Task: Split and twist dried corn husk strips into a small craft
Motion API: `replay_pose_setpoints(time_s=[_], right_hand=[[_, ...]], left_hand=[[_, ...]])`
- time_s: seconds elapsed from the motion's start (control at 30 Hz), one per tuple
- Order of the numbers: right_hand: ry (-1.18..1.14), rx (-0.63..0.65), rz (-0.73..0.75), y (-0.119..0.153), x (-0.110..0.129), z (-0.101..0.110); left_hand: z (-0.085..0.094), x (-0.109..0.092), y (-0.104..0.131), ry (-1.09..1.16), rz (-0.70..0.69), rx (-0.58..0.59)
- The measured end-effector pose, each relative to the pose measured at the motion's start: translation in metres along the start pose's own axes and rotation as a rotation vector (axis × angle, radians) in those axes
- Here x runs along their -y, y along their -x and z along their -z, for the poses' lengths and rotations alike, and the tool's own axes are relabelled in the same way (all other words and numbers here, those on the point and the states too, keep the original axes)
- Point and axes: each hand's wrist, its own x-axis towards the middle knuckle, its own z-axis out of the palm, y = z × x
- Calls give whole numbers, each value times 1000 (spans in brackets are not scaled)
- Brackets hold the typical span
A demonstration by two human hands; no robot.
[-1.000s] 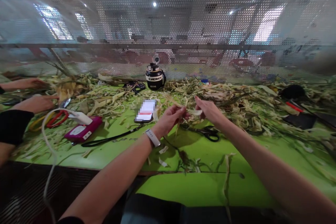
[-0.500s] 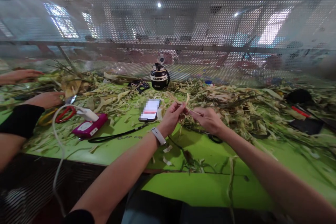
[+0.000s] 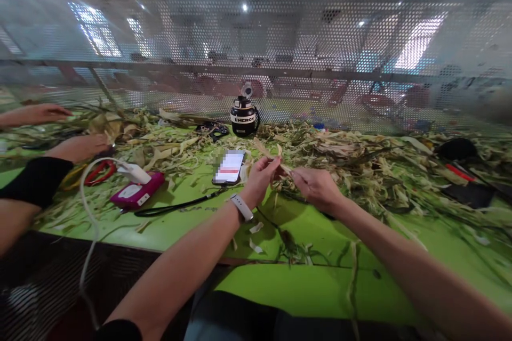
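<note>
Half a second earlier, the right grip (image 3: 320,186) had its thumb and first finger stretched toward the left; now those fingers were curled in tighter, more like a loose fist. The left grip (image 3: 260,176) had hardly shifted. From where I stood, the clearest room lay just below the two grips, a stretch of bare green counter (image 3: 316,240) with a few scraps, running down to its front edge. A phone (image 3: 230,167) sat near the left grip on its outer side, and a heap of husks (image 3: 352,154) crowded the space beyond and to the right of the right grip. The pale strip (image 3: 286,169) was between the grips: the left pinched it between thumb and fingertips, one end poking up, and the right had its other end pressed in its fingers.
</note>
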Motion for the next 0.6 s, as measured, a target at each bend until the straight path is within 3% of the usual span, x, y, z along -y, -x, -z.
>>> replay_pose_setpoints(time_s=[0.27, 0.4, 0.5, 0.6], right_hand=[[-152, -160, -222, -5, -14, 4], [-89, -124, -43, -2, -10, 2], [65, -73, 150, 0, -4, 1], [209, -86, 250, 1, -2, 4]], left_hand=[[5, -4, -4, 106, 121, 59], [5, -4, -2, 101, 92, 4], [5, -5, -3, 107, 101, 10], [8, -5, -5, 88, 97, 25]])
